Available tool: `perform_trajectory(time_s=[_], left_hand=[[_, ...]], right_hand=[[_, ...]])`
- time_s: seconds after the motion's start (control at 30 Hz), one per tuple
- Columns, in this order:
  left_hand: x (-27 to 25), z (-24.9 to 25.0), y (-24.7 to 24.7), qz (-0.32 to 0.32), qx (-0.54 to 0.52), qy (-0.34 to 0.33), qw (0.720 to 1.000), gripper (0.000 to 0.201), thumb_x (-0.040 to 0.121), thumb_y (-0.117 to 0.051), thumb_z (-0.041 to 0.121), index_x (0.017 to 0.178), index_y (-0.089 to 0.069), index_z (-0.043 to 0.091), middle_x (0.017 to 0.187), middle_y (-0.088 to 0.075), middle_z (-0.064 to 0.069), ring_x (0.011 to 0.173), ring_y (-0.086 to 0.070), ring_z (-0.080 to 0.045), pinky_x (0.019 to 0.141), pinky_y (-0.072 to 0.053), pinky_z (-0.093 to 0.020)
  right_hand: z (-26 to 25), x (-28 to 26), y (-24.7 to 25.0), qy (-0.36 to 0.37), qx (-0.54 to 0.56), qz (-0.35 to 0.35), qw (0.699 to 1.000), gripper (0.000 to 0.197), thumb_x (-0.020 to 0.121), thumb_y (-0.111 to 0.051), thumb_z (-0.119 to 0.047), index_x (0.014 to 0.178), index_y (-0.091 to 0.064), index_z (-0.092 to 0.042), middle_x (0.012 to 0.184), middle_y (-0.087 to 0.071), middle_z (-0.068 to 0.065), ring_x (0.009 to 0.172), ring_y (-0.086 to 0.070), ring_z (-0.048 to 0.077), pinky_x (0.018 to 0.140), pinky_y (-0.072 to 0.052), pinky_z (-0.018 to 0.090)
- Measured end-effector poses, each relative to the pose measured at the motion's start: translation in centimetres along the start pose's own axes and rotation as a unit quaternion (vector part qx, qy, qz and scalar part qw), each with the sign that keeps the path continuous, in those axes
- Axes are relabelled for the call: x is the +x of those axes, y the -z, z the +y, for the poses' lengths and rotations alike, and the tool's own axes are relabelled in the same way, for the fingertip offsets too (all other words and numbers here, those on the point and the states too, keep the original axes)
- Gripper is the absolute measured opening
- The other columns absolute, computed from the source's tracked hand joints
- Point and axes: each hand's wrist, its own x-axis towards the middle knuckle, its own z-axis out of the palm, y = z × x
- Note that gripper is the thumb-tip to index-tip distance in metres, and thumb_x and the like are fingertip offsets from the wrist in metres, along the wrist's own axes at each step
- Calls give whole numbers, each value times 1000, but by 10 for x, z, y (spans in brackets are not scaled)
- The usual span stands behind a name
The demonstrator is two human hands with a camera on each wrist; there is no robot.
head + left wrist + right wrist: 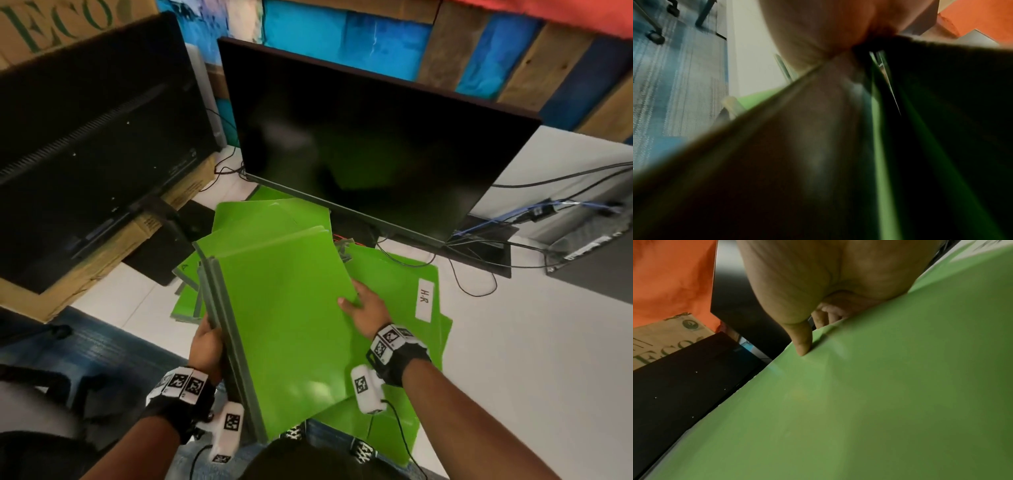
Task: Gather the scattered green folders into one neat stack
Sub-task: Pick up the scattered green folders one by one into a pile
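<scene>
Left hand [205,346] curled round the grey spines of a raised bundle [284,329] of green folders, thumb on the near side and fingers hidden behind; right hand [364,308] pinching the bundle's right edge, thumb [802,339] pressed on the top cover and fingers [828,316] tucked under, as shown in the right wrist view. Bundle tilted, near end over the lap, far end over the pile; several spines side by side at the left edge, not quite flush. Left wrist view too dark and blurred to add more than green edges. Judged partly done: a good share gathered into the held bundle, but loose folders lying below on the white tabletop [513,359], fanned at differing angles, namely some toward the monitor [376,137], some poking out at the left [185,301], one under the right wrist with a white label [424,299] reading "H.R", and one at the near edge [387,435]. Left to do, by that reading: picking up the rest, squaring edges, setting down one stack. Other writing: large green letters "ECO" on the cardboard box [51,24] at top left, seen again partly in the right wrist view; small print on the box under the second monitor [96,130] too small to read
</scene>
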Motion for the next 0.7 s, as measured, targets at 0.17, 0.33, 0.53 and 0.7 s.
perform_trajectory(time_s=[0.17,0.33,0.53,0.7], left_hand=[[-1,4,26,-14,-83,33,996,62,92,-28,68,98,-64,18,86,-68,-12,77,-64,-28,73,-52,-37],[-2,-5,69,43,-31,-53,997,30,86,-68,9,114,-59,17,115,-68,-21,94,-68,-34,88,-53,-55],[-12,-24,125,122,-58,-59,989,34,86,-65,1,118,-58,12,108,-70,-18,80,-68,-27,68,-60,-38],[-16,-35,153,154,-83,-49,983,31,88,-61,-1,114,-58,17,103,-69,-13,74,-69,-19,61,-60,-33]], right_hand=[[-33,10,-33,13,-44,-7,999,65,90,-59,-35,147,-33,-18,149,-39,5,138,-36,27,110,-29,35],[-65,20,-65,77,-66,-99,990,56,92,-59,-29,143,-41,-16,143,-47,7,130,-46,22,106,-34,27],[-65,67,-49,83,-309,13,947,54,89,-57,-44,137,-47,-20,149,-32,13,136,-32,33,110,-30,43],[-65,102,-26,-44,-261,10,964,83,83,-65,-45,145,-26,-6,152,-29,17,137,-32,38,110,-31,52]])
